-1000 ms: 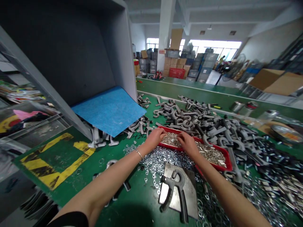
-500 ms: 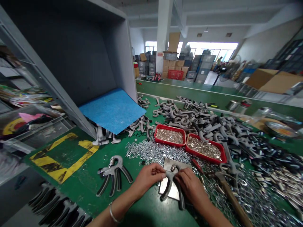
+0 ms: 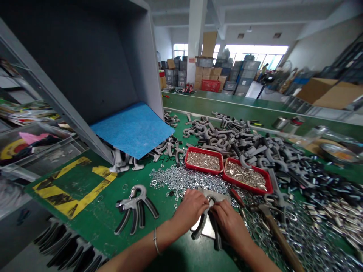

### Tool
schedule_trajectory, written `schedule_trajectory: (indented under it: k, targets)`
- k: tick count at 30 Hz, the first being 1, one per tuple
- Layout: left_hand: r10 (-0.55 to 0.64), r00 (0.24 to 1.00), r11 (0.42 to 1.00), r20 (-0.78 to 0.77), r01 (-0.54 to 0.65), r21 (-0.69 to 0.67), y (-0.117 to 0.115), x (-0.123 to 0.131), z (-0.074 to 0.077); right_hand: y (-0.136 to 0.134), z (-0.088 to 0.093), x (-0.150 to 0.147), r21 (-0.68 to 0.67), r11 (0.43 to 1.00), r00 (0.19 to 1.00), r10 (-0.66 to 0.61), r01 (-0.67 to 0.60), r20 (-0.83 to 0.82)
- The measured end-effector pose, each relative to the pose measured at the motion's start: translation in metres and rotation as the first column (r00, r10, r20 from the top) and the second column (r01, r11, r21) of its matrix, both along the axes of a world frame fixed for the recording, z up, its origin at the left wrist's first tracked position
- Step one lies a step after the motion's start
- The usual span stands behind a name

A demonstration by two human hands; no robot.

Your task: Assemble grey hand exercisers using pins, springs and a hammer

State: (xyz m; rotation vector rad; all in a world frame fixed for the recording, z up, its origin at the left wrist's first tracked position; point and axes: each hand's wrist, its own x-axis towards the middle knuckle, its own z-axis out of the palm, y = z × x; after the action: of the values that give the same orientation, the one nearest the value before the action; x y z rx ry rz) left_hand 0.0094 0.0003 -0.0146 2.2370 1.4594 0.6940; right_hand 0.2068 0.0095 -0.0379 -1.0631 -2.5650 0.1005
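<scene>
Both my hands meet low in the middle of the view, over a steel plate [image 3: 218, 197]. My left hand [image 3: 191, 208] and my right hand [image 3: 229, 223] are closed around a grey and black spring hand grip [image 3: 202, 226], and they hide its upper part. Its black handles point down towards me. The plate lies partly under the grip and my hands. A similar assembled hand grip [image 3: 136, 207] lies on the green mat to my left. Just above my hands spreads a pile of steel washers [image 3: 181, 180].
Two red trays hold small metal parts: one [image 3: 202, 149] and another [image 3: 246, 187]. Grey grip parts [image 3: 241, 139] are heaped beyond them. A wooden-handled hammer [image 3: 279, 234] lies at right among metal rings. A grey cabinet [image 3: 70, 64] with a blue mat [image 3: 132, 130] stands at left.
One second ago my hands were at the red tray; they came down to the plate and took the hand grip. My left hand has since shifted up and right along it.
</scene>
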Motion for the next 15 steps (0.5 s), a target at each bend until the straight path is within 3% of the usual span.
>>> schedule_trajectory:
  k: [5,10,13,15]
  targets:
    - [-0.028,0.996,0.999,-0.088,0.032,0.04,0.002,0.004,-0.007,-0.002,0.002,-0.001,0.001,0.999,0.999,0.037,-0.037,0.031]
    - [-0.093,0.961,0.967,-0.262,0.15,0.206,0.0,0.002,-0.014,-0.011,0.005,0.013,-0.055,0.994,0.996,0.091,-0.09,0.015]
    - [-0.135,0.914,0.92,-0.382,0.259,0.295,0.002,0.003,-0.01,-0.019,0.006,0.047,-0.118,0.992,0.995,-0.064,0.056,-0.07]
    - [-0.164,0.874,0.887,-0.458,0.333,0.318,0.004,0.004,-0.006,-0.027,0.005,0.082,-0.082,0.976,0.973,-0.209,0.201,-0.097]
